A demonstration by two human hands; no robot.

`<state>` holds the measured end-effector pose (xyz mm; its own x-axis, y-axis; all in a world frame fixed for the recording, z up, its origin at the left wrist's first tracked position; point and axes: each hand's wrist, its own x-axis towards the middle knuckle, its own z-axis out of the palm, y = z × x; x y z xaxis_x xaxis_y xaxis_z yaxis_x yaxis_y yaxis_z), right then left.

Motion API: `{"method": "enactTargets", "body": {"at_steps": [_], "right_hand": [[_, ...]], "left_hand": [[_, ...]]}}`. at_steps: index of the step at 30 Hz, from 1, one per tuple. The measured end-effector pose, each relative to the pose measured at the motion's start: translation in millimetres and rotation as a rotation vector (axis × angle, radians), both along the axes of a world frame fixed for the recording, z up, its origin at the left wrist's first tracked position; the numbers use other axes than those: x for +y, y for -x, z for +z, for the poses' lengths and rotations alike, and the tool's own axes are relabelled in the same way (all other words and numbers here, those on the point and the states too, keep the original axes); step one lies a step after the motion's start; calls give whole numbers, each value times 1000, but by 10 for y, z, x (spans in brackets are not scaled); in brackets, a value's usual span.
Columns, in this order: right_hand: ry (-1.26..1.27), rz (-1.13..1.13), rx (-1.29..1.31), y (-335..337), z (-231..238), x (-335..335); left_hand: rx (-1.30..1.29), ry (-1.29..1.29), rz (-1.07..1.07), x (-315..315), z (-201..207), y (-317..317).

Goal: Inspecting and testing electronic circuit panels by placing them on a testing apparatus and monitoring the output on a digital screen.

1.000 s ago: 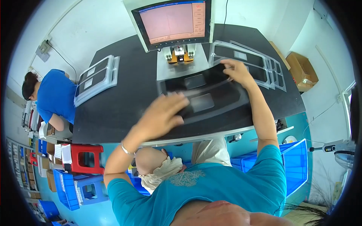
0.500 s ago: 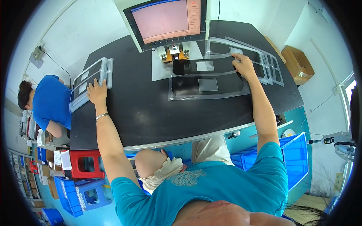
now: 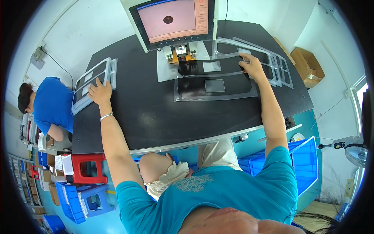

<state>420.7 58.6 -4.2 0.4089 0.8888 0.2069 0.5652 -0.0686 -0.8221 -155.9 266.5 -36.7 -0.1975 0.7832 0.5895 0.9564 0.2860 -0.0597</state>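
Observation:
A black film sheet with wide clear plastic edges lies across the right half of the table. Two pale rectangles are set in its two dark bands. My right hand pinches the sheet's right end between thumb and fingers. The sheet's far left corner sits at a small orange-and-metal device beneath the monitor. At the left, my left hand rests with fingers spread on a stack of similar clear-edged sheets, touching the top one.
The monitor shows a dark round spot with a cross on a pink field. More sheets lie fanned at the back right, near a cardboard box. A person in blue bends beyond the table's left end. Blue crates stand below.
A dark round spot has appeared on the monitor. The sheet under my right hand has shifted slightly away from me. My left hand has moved a little on the stack.

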Motion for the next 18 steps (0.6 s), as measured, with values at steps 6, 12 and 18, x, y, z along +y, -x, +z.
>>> {"method": "enactTargets", "body": {"at_steps": [6, 12, 18], "right_hand": [[-12, 12, 81, 6, -42, 15], [-148, -150, -10, -104, -153, 124], [-199, -208, -247, -164, -269, 212]], "left_hand": [[-118, 99, -107, -11, 14, 114], [-74, 52, -149, -137, 98, 13], [-53, 42, -101, -109, 131, -17]]}}
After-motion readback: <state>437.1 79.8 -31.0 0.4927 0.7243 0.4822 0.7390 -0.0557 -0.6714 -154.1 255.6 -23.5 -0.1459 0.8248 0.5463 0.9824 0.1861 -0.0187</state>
